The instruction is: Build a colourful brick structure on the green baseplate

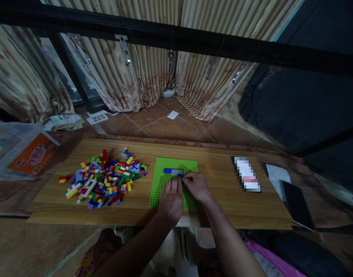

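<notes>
A green baseplate [165, 169] lies on the wooden board [217, 207]. A short row of blue and lilac bricks [173, 171] is stuck on the plate near its far edge. My left hand [170, 202] rests on the plate with its fingers curled, the fingertips just below the row. My right hand [196, 186] is beside it, fingers pinched together at the row's right end, where a small dark brick may sit. What either hand holds is too small to make out.
A heap of loose coloured bricks [103, 179] lies left of the plate. An orange packet in a plastic bag [32, 154] sits at the far left. A blurred-out card [247, 175], paper [276, 175] and a dark phone [297, 204] lie at the right.
</notes>
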A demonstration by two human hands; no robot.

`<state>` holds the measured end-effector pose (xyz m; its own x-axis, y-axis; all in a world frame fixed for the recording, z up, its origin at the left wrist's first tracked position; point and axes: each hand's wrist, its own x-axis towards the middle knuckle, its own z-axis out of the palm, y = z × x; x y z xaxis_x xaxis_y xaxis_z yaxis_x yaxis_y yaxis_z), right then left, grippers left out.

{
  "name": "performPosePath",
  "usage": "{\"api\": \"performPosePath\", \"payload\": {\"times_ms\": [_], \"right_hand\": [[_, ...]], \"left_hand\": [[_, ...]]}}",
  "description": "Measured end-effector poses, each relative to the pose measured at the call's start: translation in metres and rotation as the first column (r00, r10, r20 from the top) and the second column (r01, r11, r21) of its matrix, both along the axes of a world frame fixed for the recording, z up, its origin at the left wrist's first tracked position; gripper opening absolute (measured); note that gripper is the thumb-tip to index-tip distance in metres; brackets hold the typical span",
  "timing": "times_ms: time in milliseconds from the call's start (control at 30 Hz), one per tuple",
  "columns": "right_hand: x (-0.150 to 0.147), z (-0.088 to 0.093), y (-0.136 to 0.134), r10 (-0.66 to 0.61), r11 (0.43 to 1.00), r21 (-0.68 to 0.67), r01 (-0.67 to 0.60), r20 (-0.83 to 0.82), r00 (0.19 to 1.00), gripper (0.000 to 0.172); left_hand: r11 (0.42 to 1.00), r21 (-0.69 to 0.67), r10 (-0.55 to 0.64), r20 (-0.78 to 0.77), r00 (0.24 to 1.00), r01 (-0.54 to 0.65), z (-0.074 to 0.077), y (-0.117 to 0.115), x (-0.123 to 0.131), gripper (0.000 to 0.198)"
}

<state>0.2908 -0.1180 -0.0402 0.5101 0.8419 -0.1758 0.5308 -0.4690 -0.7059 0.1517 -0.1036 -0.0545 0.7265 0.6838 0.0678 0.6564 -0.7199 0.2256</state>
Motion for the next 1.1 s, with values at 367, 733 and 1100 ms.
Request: {"api": "performPosePath", "payload": {"times_ms": [367,733,1100], "right_hand": [[0.003,-0.007,-0.003,0.046,0.997,0.061,-0.045,-0.023,0.999,0.023],[-0.068,0.020,0.021,0.084,0.922,0.382,-0.063,-0.038,0.996,0.026],[-0.152,-0.003,0.062,0.367,0.865,0.253,-0.434,0.273,0.890,0.035]], "left_hand": [[0.998,-0.045,-0.038,0.129,0.991,0.044,0.001,0.004,-0.008,0.051],[0.911,-0.359,0.403,0.675,0.619,-0.202,0.045,0.046,-0.055,0.020],[0.785,-0.455,0.571,0.794,0.209,-0.420,0.062,0.119,-0.119,0.030]]}}
